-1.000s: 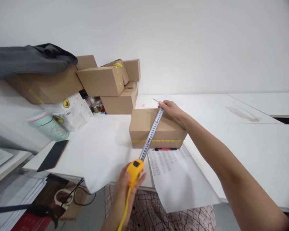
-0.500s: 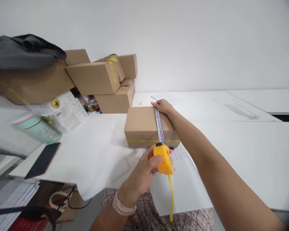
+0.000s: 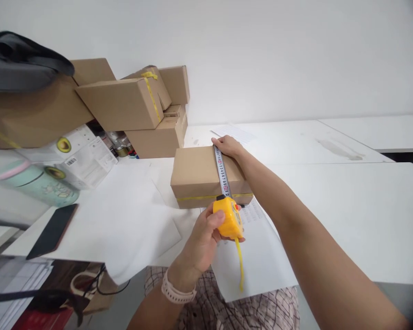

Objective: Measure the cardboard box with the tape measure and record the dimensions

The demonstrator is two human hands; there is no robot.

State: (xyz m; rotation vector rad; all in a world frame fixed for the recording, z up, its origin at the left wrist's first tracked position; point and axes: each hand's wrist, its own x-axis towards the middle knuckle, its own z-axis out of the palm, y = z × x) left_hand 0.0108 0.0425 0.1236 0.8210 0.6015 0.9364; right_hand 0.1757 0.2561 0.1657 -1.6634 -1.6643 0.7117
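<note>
A closed brown cardboard box (image 3: 194, 165) with a yellow band round its side sits on the white table. My left hand (image 3: 206, 233) is closed around the yellow case of a tape measure (image 3: 229, 217), just in front of the box; a yellow strap dangles from the case. The metal blade runs from the case across the box top to the far edge. There my right hand (image 3: 229, 145) grips the blade's end, its fingers partly hidden behind the box. Under the box and my left hand lies a printed paper sheet (image 3: 258, 261), with a dark pen (image 3: 242, 206) beside the box.
Several cardboard boxes (image 3: 124, 107) are stacked at the back left, under a dark bag (image 3: 19, 64). Nearer are a white avocado-print box (image 3: 89, 160), a mint-green bottle (image 3: 41, 183) and a black phone (image 3: 53, 231) by the table's left edge. Another sheet (image 3: 236, 133) lies behind the box.
My left hand has brought the tape case slightly closer to the box, and a little less blade shows. My right hand stays at the far edge. The whole view has shifted a little.
</note>
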